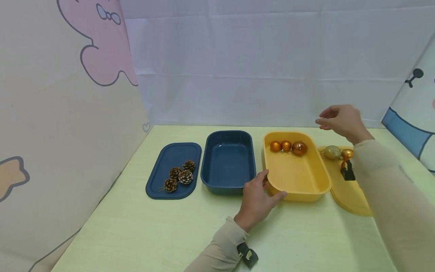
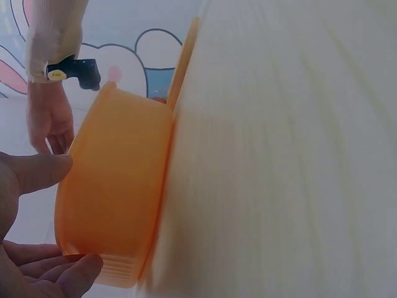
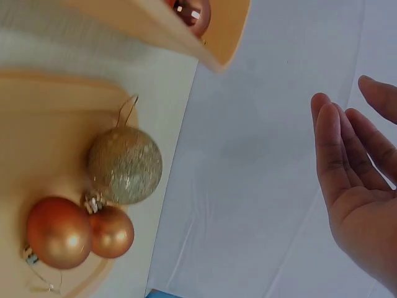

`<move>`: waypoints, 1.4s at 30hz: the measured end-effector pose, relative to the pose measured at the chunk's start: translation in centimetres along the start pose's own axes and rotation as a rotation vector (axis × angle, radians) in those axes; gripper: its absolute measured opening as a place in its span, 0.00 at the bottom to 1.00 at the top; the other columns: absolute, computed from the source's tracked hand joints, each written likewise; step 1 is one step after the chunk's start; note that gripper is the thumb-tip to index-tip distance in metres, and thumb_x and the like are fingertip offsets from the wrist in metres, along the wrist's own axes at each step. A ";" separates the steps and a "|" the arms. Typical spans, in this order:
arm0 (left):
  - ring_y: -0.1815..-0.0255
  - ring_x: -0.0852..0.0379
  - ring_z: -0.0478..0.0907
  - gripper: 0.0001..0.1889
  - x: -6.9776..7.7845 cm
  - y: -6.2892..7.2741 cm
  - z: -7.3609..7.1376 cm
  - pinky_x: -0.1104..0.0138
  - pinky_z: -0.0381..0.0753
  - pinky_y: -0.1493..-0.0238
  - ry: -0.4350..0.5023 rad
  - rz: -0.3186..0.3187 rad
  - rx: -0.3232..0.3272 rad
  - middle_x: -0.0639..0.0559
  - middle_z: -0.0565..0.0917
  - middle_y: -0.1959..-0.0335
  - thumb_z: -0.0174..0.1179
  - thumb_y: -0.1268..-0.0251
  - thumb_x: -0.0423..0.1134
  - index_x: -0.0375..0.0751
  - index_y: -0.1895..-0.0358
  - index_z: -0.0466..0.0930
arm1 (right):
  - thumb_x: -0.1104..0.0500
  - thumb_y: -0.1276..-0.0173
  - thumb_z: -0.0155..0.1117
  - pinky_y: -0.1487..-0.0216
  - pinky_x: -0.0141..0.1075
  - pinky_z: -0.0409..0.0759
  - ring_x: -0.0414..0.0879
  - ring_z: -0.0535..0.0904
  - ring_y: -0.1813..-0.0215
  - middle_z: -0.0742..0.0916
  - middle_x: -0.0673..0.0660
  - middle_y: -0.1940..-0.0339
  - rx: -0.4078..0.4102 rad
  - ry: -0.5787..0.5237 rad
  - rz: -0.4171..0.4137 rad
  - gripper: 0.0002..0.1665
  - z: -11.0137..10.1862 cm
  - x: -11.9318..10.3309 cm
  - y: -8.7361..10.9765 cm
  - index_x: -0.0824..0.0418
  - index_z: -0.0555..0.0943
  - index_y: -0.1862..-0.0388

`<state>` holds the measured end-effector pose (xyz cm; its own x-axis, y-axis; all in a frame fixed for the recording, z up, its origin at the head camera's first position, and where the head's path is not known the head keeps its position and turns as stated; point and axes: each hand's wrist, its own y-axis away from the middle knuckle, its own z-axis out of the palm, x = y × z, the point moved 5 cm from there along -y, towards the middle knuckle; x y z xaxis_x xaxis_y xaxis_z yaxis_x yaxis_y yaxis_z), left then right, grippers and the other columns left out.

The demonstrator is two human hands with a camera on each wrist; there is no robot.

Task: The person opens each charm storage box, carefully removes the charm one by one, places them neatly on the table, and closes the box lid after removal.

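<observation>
My left hand [image 1: 256, 200] grips the near left corner of a yellow box [image 1: 295, 197], its thumb at the front wall and its fingers at the left side. Inside the box, several shiny copper-orange Christmas baubles [image 1: 299, 148] sit at the far end. Raised above the far right side is my right hand [image 1: 343, 120], holding nothing, its fingers loosely extended in the right wrist view. Below it, a glittery gold bauble [image 3: 125, 165] and two orange baubles [image 3: 59, 233] lie on a yellow lid [image 1: 353, 200], partly hidden by the right forearm in the head view.
A dark blue box [image 1: 228, 189] stands left of the yellow one, with nothing in it. Farther left, several pine cones [image 1: 185, 176] lie on a dark blue lid [image 1: 159, 166]. White cloth [image 1: 238, 68] hangs behind the pale table [image 1: 153, 234].
</observation>
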<state>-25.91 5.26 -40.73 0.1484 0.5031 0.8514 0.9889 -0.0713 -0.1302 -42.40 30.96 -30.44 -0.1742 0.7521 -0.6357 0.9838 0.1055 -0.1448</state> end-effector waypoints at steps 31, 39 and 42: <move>0.36 0.56 0.81 0.40 -0.1 0.1 0.4 0.71 0.82 0.40 0.049 -0.033 -0.014 0.45 0.79 0.32 0.76 0.45 0.44 0.39 0.29 0.70 | 0.59 0.34 0.65 0.40 0.60 0.76 0.69 0.76 0.45 0.85 0.74 0.49 -0.104 0.119 -0.036 0.23 9.6 -1.2 -0.8 0.75 0.81 0.47; 0.36 0.55 0.81 0.39 0.0 0.3 0.5 0.71 0.82 0.40 0.061 -0.021 -0.013 0.44 0.79 0.32 0.76 0.45 0.43 0.39 0.30 0.70 | 0.57 0.37 0.67 0.38 0.58 0.77 0.68 0.76 0.43 0.86 0.73 0.47 -0.126 0.161 0.007 0.25 11.3 -0.4 -0.9 0.74 0.83 0.47; 0.36 0.55 0.81 0.39 0.1 0.3 0.5 0.71 0.82 0.41 0.067 -0.014 -0.013 0.44 0.79 0.33 0.76 0.45 0.42 0.38 0.30 0.70 | 0.57 0.39 0.69 0.47 0.54 0.79 0.65 0.76 0.51 0.88 0.72 0.53 -0.107 0.184 -0.006 0.22 11.5 -0.4 -0.9 0.73 0.85 0.52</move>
<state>-25.64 5.73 -40.96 0.1344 0.4452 0.8853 0.9908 -0.0764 -0.1121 -43.69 23.09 -38.80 -0.1795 0.8561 -0.4846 0.9833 0.1720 -0.0604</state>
